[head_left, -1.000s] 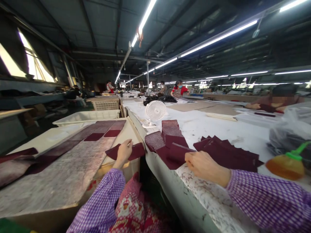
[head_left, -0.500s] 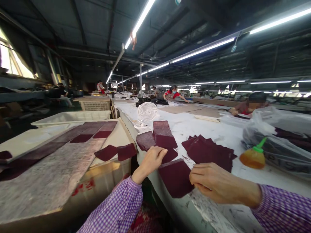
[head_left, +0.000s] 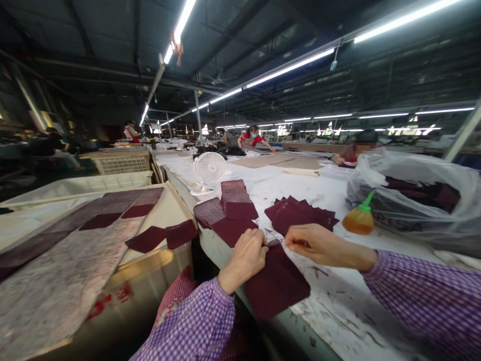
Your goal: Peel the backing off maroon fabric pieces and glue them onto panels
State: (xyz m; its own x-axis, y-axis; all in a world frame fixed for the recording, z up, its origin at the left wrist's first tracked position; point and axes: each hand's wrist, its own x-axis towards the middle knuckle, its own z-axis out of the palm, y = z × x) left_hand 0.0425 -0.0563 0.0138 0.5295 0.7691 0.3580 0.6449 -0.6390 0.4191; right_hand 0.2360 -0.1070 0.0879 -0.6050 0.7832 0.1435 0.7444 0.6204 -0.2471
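Note:
A maroon leather-like piece (head_left: 280, 286) lies at the table's near edge, its lower part jutting past it. My left hand (head_left: 244, 258) is closed at the piece's upper left edge, fingers bent onto it. My right hand (head_left: 325, 245) is curled in a pinch just beyond the piece's upper right corner; anything between its fingertips is hidden. Behind that hand is a fanned stack of maroon pieces (head_left: 300, 213). More maroon pieces (head_left: 238, 209), some showing a fuzzy greyish side, lie beyond my left hand.
A small white fan (head_left: 209, 167) stands farther back. On the right are a bottle of amber liquid (head_left: 358, 220) with a green nozzle and a clear plastic bag (head_left: 417, 215). On the left, a cream bin (head_left: 176, 271) bears a board (head_left: 75, 296) with maroon pieces. Co-workers are at the far tables.
The near maroon piece has turned and shifted slightly downward. My left hand has come back onto its upper edge. My right hand has moved up, off its right side. The view has swung right.

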